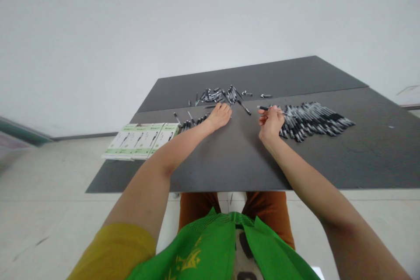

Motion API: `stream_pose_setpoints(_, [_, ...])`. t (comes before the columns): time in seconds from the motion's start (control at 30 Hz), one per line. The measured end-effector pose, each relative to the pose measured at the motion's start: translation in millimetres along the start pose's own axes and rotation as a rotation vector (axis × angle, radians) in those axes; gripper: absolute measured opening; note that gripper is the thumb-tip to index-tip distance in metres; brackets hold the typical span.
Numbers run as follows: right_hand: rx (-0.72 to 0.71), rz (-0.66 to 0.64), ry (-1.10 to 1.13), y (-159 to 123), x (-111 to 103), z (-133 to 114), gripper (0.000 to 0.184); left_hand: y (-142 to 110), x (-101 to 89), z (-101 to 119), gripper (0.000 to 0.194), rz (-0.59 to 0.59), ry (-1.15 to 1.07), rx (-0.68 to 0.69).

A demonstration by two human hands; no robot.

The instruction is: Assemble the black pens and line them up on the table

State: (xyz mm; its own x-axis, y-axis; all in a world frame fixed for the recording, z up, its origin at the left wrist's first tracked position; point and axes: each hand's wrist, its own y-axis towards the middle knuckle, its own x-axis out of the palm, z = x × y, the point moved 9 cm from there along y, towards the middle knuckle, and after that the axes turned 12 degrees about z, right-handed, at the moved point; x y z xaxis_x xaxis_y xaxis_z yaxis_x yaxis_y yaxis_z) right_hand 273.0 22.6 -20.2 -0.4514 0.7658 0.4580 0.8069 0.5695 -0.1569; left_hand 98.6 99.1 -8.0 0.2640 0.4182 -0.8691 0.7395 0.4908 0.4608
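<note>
Above the middle of the dark table, my right hand (pixel 271 123) pinches a pen (pixel 263 107); its black end points left out of the fingers. Right beside that hand lies a broad heap of clear and black pens (pixel 310 120), laid roughly parallel. My left hand (pixel 219 116) is low over the table with its fingers curled downward, and what they hold, if anything, is hidden. Just beyond it spreads a loose pile of black pen parts (pixel 215 95). A few more pens (pixel 191 118) lie left of the left wrist, partly covered by the forearm.
White and green boxes printed with pens (pixel 141 140) sit at the table's left front edge. A single pen (pixel 243 107) lies between the hands, and small clipped pieces (pixel 266 96) lie farther back. A seam crosses the dark table (pixel 223 162), which stands against a pale wall.
</note>
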Motion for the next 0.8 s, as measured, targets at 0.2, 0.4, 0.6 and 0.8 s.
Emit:
stream_pose_setpoints(0.2, [0.129, 0.035, 0.021, 4.6, -4.3, 2.0, 0.017, 3.6, 2.6, 16.9, 0.037, 0.010, 0.025, 0.090])
stream_pose_setpoints(0.4, [0.181, -0.092, -0.010, -8.6, 4.3, 25.5, 0.024, 1.1, 3.6, 43.8, 0.031, 0.050, -0.132, 0.045])
stream_pose_setpoints(0.6, [0.080, -0.070, -0.118, -4.7, 4.5, 32.7, 0.050, -1.9, -5.5, 44.5, 0.033, 0.077, -0.133, -0.103])
stream_pose_setpoints(0.8, [-0.033, -0.099, -0.127, 4.4, 9.2, 31.1, 0.050, -4.4, -9.8, 50.2, 0.036, 0.079, -0.112, -0.023])
